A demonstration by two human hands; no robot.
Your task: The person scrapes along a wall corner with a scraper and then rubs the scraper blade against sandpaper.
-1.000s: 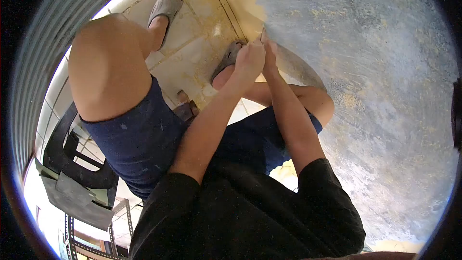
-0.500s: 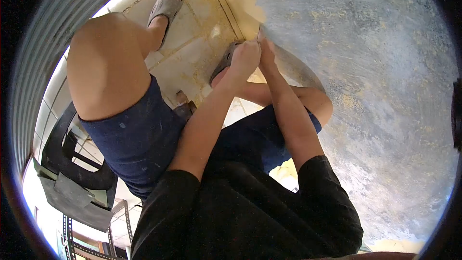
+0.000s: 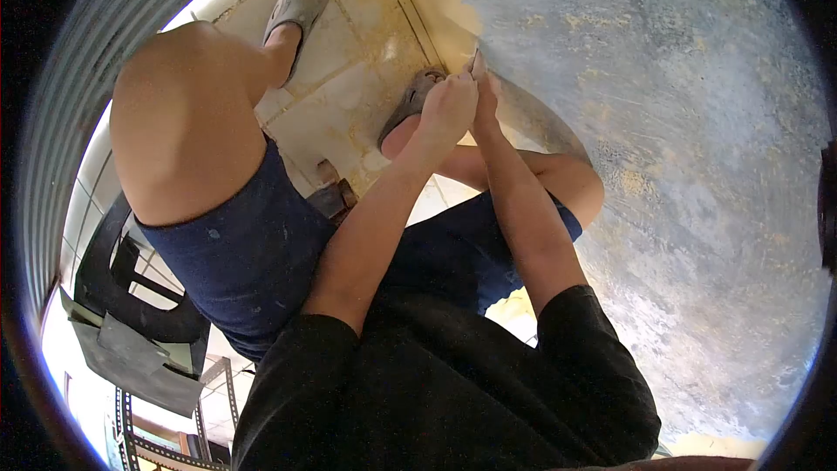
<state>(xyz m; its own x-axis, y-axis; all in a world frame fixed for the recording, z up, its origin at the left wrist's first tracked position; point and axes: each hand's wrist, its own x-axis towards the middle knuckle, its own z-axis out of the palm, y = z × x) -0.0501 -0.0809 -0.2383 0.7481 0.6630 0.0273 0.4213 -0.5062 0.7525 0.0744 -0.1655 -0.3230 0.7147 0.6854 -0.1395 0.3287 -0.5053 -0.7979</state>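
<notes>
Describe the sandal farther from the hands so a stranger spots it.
Find the patchy grey wall, then the tiled floor left of it. Near the top edge is a grey sandal; unlike its mate by the left hand, it stands clear.

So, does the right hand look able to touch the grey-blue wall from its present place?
Probably yes: the right hand appears close to the grey-blue wall and nothing visible blocks the way, though it and the left hand seem closed around a thin tool.
</notes>
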